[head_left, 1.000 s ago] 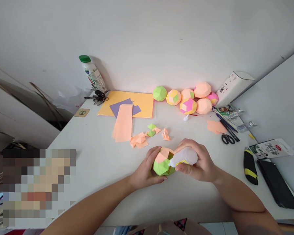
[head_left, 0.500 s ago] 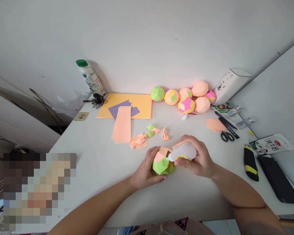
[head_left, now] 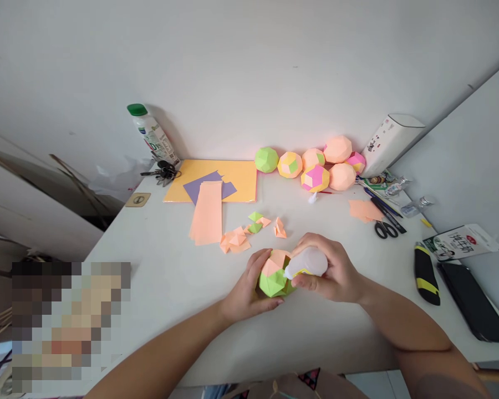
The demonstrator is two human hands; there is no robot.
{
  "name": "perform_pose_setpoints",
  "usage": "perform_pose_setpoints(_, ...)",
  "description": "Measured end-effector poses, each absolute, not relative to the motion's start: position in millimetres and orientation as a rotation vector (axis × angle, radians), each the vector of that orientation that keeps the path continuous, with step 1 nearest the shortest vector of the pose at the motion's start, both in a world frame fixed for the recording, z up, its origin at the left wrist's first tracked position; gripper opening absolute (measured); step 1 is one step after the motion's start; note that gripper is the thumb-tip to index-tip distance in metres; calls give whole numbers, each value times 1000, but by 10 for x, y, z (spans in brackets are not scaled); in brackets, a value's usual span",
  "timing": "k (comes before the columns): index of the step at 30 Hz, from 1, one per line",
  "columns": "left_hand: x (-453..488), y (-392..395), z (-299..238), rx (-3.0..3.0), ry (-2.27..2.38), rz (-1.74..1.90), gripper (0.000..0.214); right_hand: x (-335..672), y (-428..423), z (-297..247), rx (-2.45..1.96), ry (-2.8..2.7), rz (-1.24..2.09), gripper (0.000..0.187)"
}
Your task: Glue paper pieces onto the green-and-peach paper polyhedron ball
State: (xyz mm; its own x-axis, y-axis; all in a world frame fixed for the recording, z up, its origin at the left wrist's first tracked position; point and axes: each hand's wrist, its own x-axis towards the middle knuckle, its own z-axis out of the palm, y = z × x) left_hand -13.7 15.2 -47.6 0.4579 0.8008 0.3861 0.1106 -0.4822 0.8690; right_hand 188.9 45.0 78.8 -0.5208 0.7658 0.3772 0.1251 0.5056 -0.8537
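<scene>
My left hand (head_left: 246, 289) is wrapped round a green and peach paper ball (head_left: 273, 274) resting on the white table (head_left: 170, 277). My right hand (head_left: 331, 271) grips a small white glue bottle (head_left: 310, 261), lying sideways with its nozzle touching the ball's right side. Small folded peach and green paper pieces (head_left: 249, 231) lie just beyond the ball.
Several finished paper balls (head_left: 316, 166) sit by the wall. Orange, purple and peach sheets (head_left: 214, 185) lie at the back left beside keys (head_left: 161, 170) and a green-capped bottle (head_left: 149, 133). Scissors (head_left: 385, 227), pens, a black and yellow knife (head_left: 426, 274) and a black case (head_left: 469, 302) lie at the right.
The glue bottle's nozzle shifted slightly along the ball's right side. Both hands stay on the ball and bottle; the view moved a little.
</scene>
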Motion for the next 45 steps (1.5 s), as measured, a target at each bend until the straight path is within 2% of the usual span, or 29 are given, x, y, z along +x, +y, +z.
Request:
perform_pose_setpoints(9, -143, 147, -452, 1871, 772, 1055, 92, 1888, 447, 805, -741, -1949, 1111, 22)
perform_pose_setpoints(21, -145, 148, -461, 1908, 787, 1050, 92, 1886, 462, 806, -777, -1929, 1033, 24)
perform_pose_setpoints(32, -145, 144, -429, 1898, 802, 1040, 92, 1890, 461, 830, -834, -1864, 1246, 27)
perform_pose_setpoints(40, -141, 141, -408, 1868, 803, 1027, 88, 1940, 586, 787, -1058, -1472, 1544, 36)
perform_pose_setpoints(45, -140, 144, -420, 1878, 819, 1025, 88, 1957, 677, 700, -1128, -1380, 1525, 35)
